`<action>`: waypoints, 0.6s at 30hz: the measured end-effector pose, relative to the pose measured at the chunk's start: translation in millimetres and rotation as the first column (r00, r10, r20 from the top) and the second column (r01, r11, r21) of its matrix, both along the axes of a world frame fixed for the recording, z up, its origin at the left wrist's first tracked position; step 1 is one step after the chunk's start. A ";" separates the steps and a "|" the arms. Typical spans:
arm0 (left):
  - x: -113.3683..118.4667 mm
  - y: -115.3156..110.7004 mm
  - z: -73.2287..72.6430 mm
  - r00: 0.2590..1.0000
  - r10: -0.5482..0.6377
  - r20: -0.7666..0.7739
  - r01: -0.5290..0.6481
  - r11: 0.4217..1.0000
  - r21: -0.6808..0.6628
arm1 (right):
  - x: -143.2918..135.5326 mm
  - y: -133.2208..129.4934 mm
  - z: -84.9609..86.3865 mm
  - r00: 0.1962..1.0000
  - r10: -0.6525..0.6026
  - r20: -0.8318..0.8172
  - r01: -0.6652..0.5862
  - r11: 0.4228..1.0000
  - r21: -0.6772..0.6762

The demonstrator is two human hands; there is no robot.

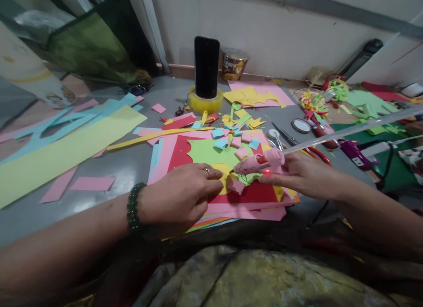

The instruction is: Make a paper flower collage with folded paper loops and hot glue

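Observation:
My right hand (304,175) grips a pink hot glue gun (257,161), its red light lit. A long clear glue stick (343,133) sticks out of its back. The nozzle points left, at the edge of a yellow paper circle (226,169). My left hand (181,190), with a ring and a green bead bracelet, has its curled fingers holding that circle; the fingertips are partly hidden. Beneath lie a green paper piece (201,152) with a scalloped edge and a red sheet (178,155), on a stack of coloured paper (161,159). A small folded pink paper piece (236,186) sits below the nozzle.
Small blue paper pieces (220,143) lie beyond the glue gun. A phone (206,67) stands in a tape roll (206,102) at the back, beside a snack cup (234,64). Scissors (319,156) lie near my right hand. Long paper strips (69,153) cover the left side.

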State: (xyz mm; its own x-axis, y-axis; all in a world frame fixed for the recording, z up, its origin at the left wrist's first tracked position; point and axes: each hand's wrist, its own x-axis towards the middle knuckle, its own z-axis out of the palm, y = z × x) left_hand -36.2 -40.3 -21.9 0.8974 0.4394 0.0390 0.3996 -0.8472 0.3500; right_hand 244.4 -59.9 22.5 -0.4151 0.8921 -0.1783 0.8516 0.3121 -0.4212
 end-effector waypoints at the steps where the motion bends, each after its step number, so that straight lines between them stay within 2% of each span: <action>1: 0.0 -0.1 -0.1 1.000 0.001 -0.003 -0.001 1.000 0.002 | -0.7 -0.9 1.8 1.000 0.000 -0.007 0.000 1.000 -0.011; 4: 0.3 0.0 -0.4 1.000 -0.005 -0.011 0.005 1.000 0.009 | -3.5 -6.0 8.1 0.997 0.058 -0.053 -0.062 0.995 -0.079; 7: 0.6 0.2 -0.7 1.000 -0.005 -0.027 0.005 1.000 0.015 | -6.3 -9.4 12.7 0.998 0.052 -0.032 -0.056 0.988 -0.141; 11: 0.6 0.2 -0.5 0.999 0.002 -0.035 -0.001 1.000 0.019 | -7.2 -9.5 15.0 0.999 0.039 -0.006 -0.039 0.993 -0.113; 16: 0.1 -0.3 0.0 1.000 -0.006 -0.031 0.007 1.000 0.029 | -5.5 -10.9 14.7 0.999 0.044 -0.005 -0.045 0.984 -0.172; 18: -0.1 -0.5 0.2 1.000 -0.002 -0.029 0.003 1.000 0.031 | -5.2 -10.0 13.6 0.997 0.068 -0.020 -0.070 0.985 -0.157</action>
State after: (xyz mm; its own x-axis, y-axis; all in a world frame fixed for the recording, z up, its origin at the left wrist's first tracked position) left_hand -36.4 -40.8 -21.8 0.8995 0.4360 0.0266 0.4070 -0.8586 0.3116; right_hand 239.2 -69.9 36.1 -0.4784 0.8225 -0.3076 0.8237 0.2989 -0.4819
